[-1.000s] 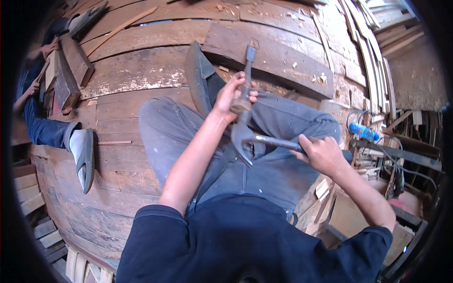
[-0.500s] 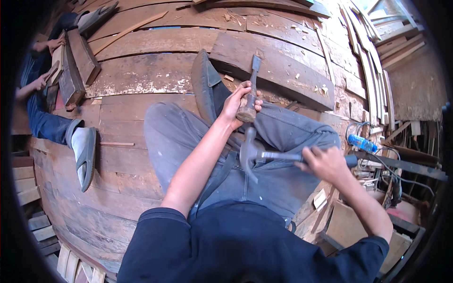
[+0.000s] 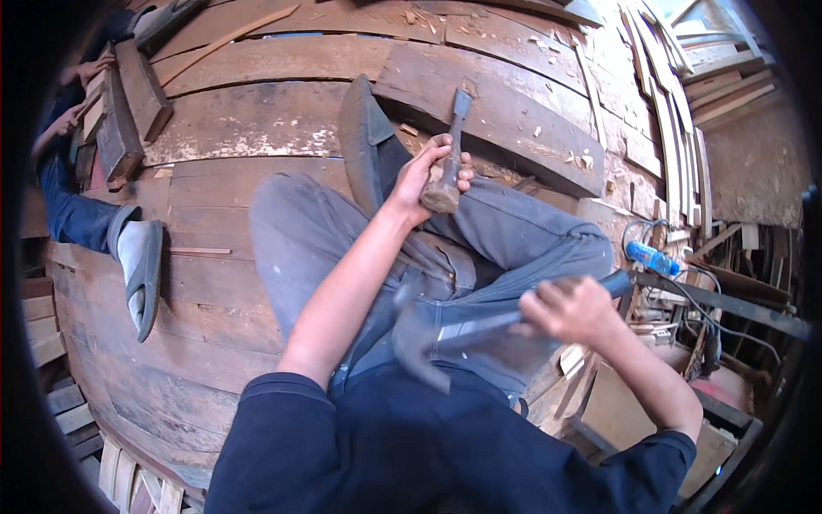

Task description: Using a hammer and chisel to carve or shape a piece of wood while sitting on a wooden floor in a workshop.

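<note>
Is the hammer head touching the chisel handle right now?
Apart. The head view shows gray trousers in the gap between the blurred hammer head and the butt of the chisel handle.

Chisel (image 3: 456,128): dull grey metal blade, rough wood-looking handle end. Hammer (image 3: 454,331): grey metal head, smooth-looking shank, finish blurred. Beam (image 3: 514,107): dark wood, matt, rough. Floorboards (image 3: 248,116): worn wood, pale flaky patches. Trousers (image 3: 295,223): matt grey cloth, speckled. Shirt (image 3: 445,437): dark matt cloth. Bottle (image 3: 652,258): glossy blue, plastic-looking.
</note>
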Demonstrator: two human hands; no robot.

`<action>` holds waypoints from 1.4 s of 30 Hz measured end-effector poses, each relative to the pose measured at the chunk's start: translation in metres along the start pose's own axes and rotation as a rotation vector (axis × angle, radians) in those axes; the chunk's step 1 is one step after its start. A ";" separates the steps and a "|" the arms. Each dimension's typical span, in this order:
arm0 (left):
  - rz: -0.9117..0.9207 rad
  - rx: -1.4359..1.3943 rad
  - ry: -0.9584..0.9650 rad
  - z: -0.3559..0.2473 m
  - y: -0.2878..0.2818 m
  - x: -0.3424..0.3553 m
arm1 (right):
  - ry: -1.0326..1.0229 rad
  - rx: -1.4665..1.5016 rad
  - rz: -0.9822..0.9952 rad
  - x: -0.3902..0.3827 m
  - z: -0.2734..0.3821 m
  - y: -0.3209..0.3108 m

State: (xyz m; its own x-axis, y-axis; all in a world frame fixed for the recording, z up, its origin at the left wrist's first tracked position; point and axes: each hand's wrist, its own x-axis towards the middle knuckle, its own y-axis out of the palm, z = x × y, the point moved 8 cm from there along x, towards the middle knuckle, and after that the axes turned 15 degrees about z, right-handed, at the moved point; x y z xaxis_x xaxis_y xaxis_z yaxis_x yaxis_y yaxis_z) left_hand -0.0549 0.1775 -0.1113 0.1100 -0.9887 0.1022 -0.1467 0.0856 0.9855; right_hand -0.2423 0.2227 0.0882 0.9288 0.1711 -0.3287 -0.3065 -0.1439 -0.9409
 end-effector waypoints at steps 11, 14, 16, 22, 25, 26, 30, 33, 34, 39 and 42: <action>0.052 -0.019 0.031 0.000 0.006 0.000 | 0.111 -0.131 -0.026 0.000 -0.021 0.007; 0.072 0.025 0.004 0.001 0.008 0.000 | -0.088 -0.030 -0.018 -0.014 0.019 0.007; 0.099 0.009 0.014 0.002 0.010 0.000 | -0.240 0.015 -0.015 -0.014 0.034 0.006; 0.054 0.019 0.011 0.001 0.003 0.001 | 0.319 -0.022 0.075 -0.001 -0.035 0.010; 0.077 0.019 0.013 0.002 0.003 0.001 | 0.117 -0.042 0.001 -0.005 -0.004 0.000; 0.036 0.050 -0.006 0.003 0.000 0.000 | 0.037 -0.049 0.006 -0.006 0.009 -0.001; 0.090 0.025 0.022 0.002 0.003 -0.001 | -0.046 -0.021 -0.061 -0.001 0.021 0.001; 0.046 0.065 0.011 0.001 0.000 -0.002 | 0.357 0.148 0.035 -0.002 -0.026 0.025; 0.088 0.030 0.028 0.001 0.003 0.000 | 0.376 0.093 0.072 -0.006 -0.029 0.033; 0.054 0.076 -0.025 0.002 0.001 -0.001 | 0.318 0.134 0.083 -0.035 0.006 0.068; 0.065 0.092 -0.050 0.001 0.004 -0.001 | 0.412 0.162 0.042 -0.045 0.016 0.084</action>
State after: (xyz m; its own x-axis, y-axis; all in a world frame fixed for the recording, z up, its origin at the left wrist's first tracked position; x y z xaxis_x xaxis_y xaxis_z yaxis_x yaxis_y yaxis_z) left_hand -0.0565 0.1788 -0.1080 0.0487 -0.9865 0.1562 -0.2413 0.1401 0.9603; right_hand -0.3126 0.2181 0.0227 0.9102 -0.2394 -0.3380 -0.3440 0.0178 -0.9388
